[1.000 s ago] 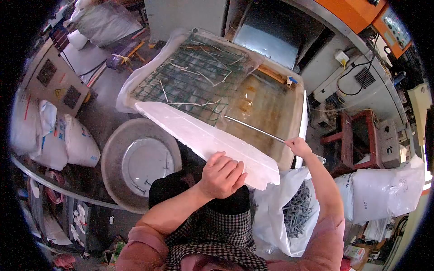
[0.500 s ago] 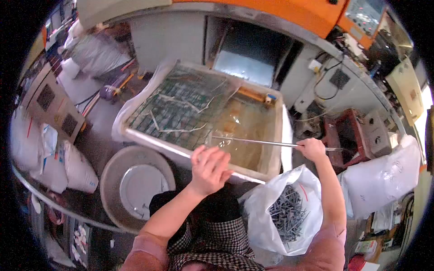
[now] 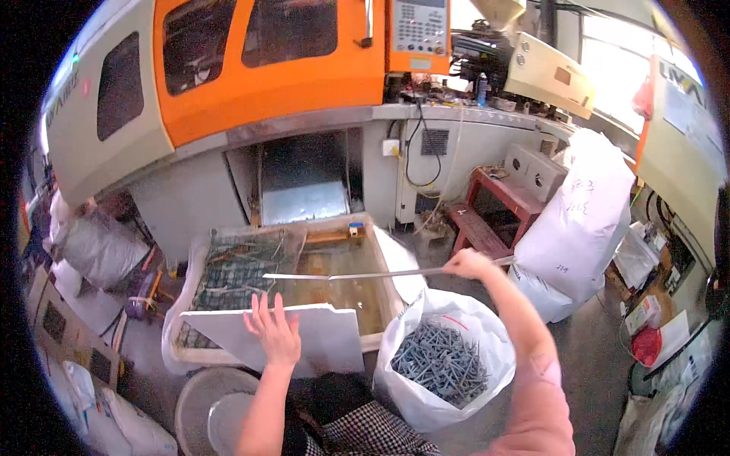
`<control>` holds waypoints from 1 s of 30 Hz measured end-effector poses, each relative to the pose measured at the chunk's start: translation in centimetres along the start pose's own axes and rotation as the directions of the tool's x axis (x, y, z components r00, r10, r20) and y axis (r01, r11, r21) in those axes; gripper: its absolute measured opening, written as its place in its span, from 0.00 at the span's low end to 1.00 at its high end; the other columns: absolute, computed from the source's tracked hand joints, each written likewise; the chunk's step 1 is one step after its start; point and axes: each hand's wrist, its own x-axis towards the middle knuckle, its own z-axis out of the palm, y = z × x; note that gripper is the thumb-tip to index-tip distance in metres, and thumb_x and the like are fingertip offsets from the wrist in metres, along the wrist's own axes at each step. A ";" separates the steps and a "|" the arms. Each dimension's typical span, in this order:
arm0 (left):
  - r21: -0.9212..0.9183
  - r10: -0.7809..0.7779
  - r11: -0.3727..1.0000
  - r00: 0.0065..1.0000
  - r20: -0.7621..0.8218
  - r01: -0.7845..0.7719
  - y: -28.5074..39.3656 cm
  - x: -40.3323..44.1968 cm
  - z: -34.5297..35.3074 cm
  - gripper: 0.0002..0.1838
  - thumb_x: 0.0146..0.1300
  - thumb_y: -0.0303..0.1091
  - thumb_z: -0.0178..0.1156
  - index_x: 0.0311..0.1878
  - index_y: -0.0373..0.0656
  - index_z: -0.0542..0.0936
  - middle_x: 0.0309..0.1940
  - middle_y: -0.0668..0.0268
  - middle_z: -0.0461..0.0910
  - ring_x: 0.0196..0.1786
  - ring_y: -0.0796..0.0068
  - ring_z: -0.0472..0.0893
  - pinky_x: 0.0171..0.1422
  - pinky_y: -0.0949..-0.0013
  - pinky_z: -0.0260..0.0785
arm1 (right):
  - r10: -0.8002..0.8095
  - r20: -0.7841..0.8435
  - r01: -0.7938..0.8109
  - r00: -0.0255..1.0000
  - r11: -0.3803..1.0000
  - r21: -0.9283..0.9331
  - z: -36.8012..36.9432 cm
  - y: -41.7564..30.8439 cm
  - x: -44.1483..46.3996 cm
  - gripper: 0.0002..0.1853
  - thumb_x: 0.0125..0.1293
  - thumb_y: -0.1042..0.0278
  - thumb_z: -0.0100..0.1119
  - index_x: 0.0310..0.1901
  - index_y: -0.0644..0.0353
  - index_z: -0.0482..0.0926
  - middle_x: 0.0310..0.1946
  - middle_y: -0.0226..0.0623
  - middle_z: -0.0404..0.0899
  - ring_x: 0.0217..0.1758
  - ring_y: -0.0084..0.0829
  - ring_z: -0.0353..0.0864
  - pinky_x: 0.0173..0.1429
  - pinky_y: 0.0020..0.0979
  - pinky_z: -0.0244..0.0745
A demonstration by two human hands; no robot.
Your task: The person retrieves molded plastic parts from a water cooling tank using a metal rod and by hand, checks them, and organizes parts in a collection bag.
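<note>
My right hand point(image 3: 469, 264) is closed around a long thin metal rod point(image 3: 380, 274), which reaches leftward over a pale rectangular tub point(image 3: 389, 298). My left hand point(image 3: 275, 334) has its fingers spread, in front of a flat white board point(image 3: 327, 340) at the tub's near side; whether it touches the board I cannot tell. Brownish water fills the tub's right part. Green mesh point(image 3: 232, 266) with pale strips covers the left part. Below my right hand, a white bag point(image 3: 498, 346) stands open, full of thin grey pieces point(image 3: 441, 361).
A round basin point(image 3: 192, 403) stands near my left side. An orange machine point(image 3: 266, 83) with a control panel point(image 3: 418, 34) rises behind the tub. Stuffed white sacks point(image 3: 574, 228) and a reddish stool point(image 3: 487, 216) are on the right. More sacks point(image 3: 114, 410) lean at the left.
The view has tilted up, showing more of the machine. My left hand's bent fingers have spread, and the white board now shows at the tub's near side. My right hand still grips the rod.
</note>
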 end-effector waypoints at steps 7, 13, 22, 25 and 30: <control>-0.023 0.047 0.999 0.991 0.124 -0.044 -0.3 -1.6 -0.1 0.37 0.61 0.41 0.56 0.70 0.38 0.54 0.70 0.44 0.47 0.74 0.45 0.43 0.73 0.41 0.33 | -0.202 0.097 0.212 0.975 0.972 -0.101 11.8 -4.0 6.2 0.19 0.57 0.47 0.59 0.49 0.41 0.82 0.45 0.34 0.80 0.51 0.36 0.78 0.54 0.37 0.73; -0.126 0.008 0.992 0.989 0.148 0.011 0.4 -0.4 -0.1 0.44 0.58 0.36 0.59 0.70 0.31 0.44 0.71 0.39 0.37 0.74 0.41 0.38 0.74 0.44 0.33 | -0.343 -0.358 0.318 0.868 0.939 -0.128 10.8 -12.1 6.3 0.26 0.57 0.55 0.58 0.58 0.47 0.71 0.51 0.38 0.72 0.58 0.41 0.69 0.56 0.44 0.68; -0.219 -0.030 0.974 0.991 0.133 0.058 -0.8 2.1 3.3 0.53 0.50 0.24 0.65 0.69 0.27 0.36 0.71 0.40 0.31 0.74 0.42 0.36 0.77 0.53 0.35 | -0.523 -0.659 0.683 0.540 0.730 -0.021 8.1 -26.4 -2.6 0.28 0.57 0.64 0.60 0.61 0.51 0.66 0.52 0.42 0.68 0.59 0.43 0.68 0.63 0.44 0.63; -0.237 -0.070 0.966 0.987 0.147 0.104 -1.2 1.3 1.9 0.52 0.51 0.28 0.64 0.69 0.26 0.36 0.71 0.40 0.31 0.74 0.43 0.37 0.77 0.54 0.36 | -0.521 -0.740 0.594 0.425 0.777 -0.207 10.4 -27.7 -3.2 0.27 0.55 0.67 0.57 0.59 0.54 0.68 0.53 0.43 0.68 0.60 0.43 0.67 0.64 0.51 0.58; -0.206 -0.080 0.974 0.992 0.096 0.098 -4.2 -2.9 -2.2 0.49 0.52 0.27 0.63 0.69 0.24 0.39 0.71 0.42 0.30 0.74 0.43 0.37 0.77 0.56 0.35 | -0.438 -0.362 0.450 0.823 0.891 -0.057 11.4 -27.2 0.5 0.28 0.60 0.60 0.56 0.62 0.49 0.63 0.51 0.45 0.73 0.61 0.44 0.68 0.67 0.51 0.53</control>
